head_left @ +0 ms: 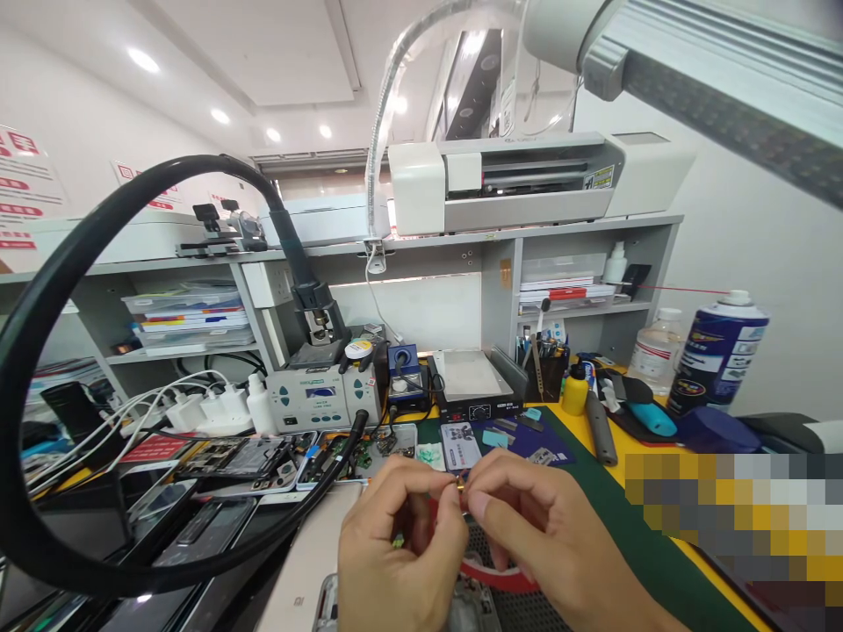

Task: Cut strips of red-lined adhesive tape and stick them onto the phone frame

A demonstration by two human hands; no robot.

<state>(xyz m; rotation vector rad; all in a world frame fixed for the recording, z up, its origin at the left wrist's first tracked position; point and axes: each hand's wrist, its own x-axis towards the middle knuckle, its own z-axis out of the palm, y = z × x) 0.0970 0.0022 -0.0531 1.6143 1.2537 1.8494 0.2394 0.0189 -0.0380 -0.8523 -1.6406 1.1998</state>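
My left hand (pixel 405 535) is closed in a pinch, thumb against forefinger. Facing it, my right hand (pixel 536 518) pinches too, and the fingertips of both nearly meet. Between them shows a tiny gold-coloured part (pixel 460 482), mostly covered by the fingers. A red curved band (pixel 504 579) passes below my right hand. Something small and green (pixel 398 541) shows through the gap in my left hand; its kind is unclear. Under the hands lies an opened device with a metal frame (pixel 326 601), largely hidden.
Behind the hands stand a hot-air rework station (pixel 322 395) and a heating plate (pixel 478 377). Its thick black hose (pixel 164 584) loops across the left side over several phones (pixel 198 544). A spray can (pixel 717 351) and a yellow bottle (pixel 575 391) stand to the right.
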